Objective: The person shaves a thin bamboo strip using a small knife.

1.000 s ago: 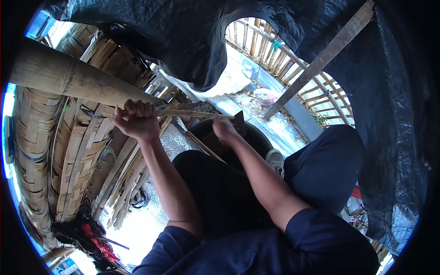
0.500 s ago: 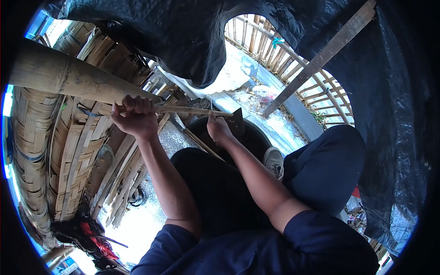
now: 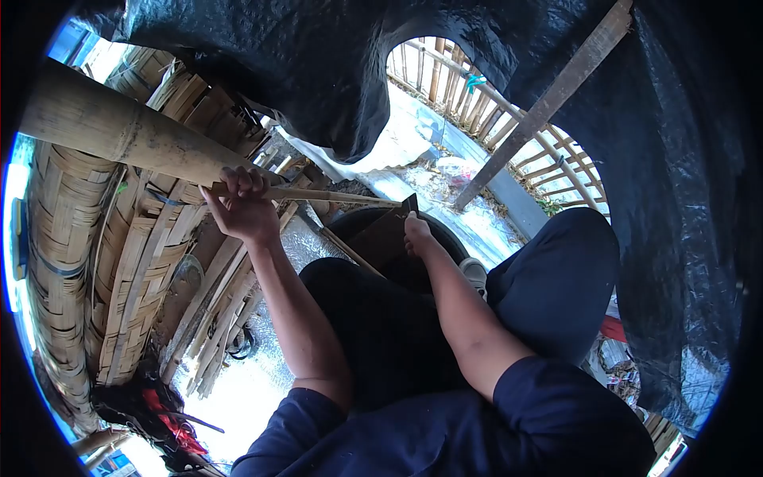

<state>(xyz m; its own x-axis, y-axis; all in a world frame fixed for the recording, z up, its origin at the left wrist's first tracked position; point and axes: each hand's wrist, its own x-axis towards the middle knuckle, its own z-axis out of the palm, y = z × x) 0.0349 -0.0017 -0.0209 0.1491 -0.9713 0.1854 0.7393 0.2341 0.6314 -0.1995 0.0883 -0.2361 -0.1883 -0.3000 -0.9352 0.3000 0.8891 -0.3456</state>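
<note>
My left hand (image 3: 245, 208) is wrapped round one end of a light bamboo stick (image 3: 334, 196), just under the thick bamboo pole. The stick runs right, its far end beside a dark flat piece (image 3: 409, 204) at the rim of a black tub (image 3: 447, 236). My right hand (image 3: 416, 234) is closed near that far end, below the dark piece. Whatever its fingers hold is too small to make out. Inside the tub it is dark, and its contents are unclear.
A thick bamboo pole (image 3: 119, 131) crosses the upper left above woven bamboo panels (image 3: 71, 278). Split bamboo strips (image 3: 214, 318) lie by my left knee. Black plastic sheeting (image 3: 302, 71) hangs overhead. A wooden plank (image 3: 548, 107) slants at the right, before a bamboo fence (image 3: 477, 103).
My right hand has moved right along the stick, from partway along it to near its far end. My left hand keeps its place on the stick, its fingers slightly shifted.
</note>
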